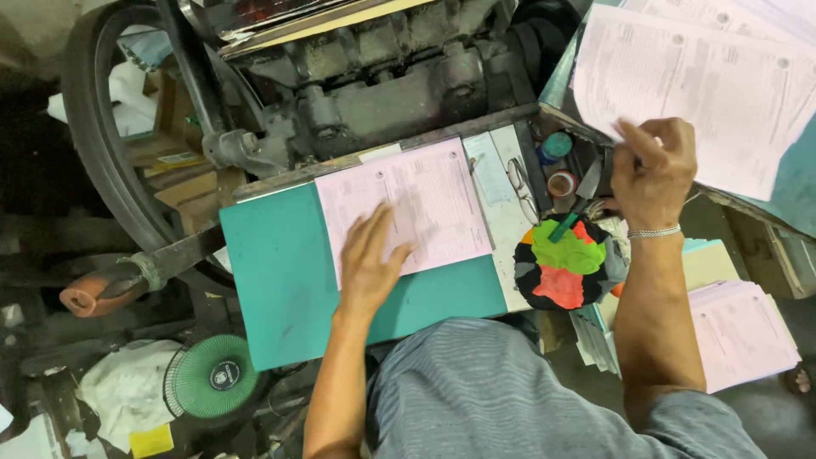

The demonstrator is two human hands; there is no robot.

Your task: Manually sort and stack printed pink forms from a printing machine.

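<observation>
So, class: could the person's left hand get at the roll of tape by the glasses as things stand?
Probably yes. The left hand rests flat on the pink sheet, holding nothing, and only the glasses and flat paper lie between it and the tape.

My left hand (371,259) lies flat, fingers spread, on a pink printed form (406,204), which rests flat and slightly askew on the green board (280,280), against the board's far edge. My right hand (653,170) pinches the near corner of a white printed sheet (705,85); that sheet is the top one of a fanned stack lying well to the right of the green board and beyond it.
</observation>
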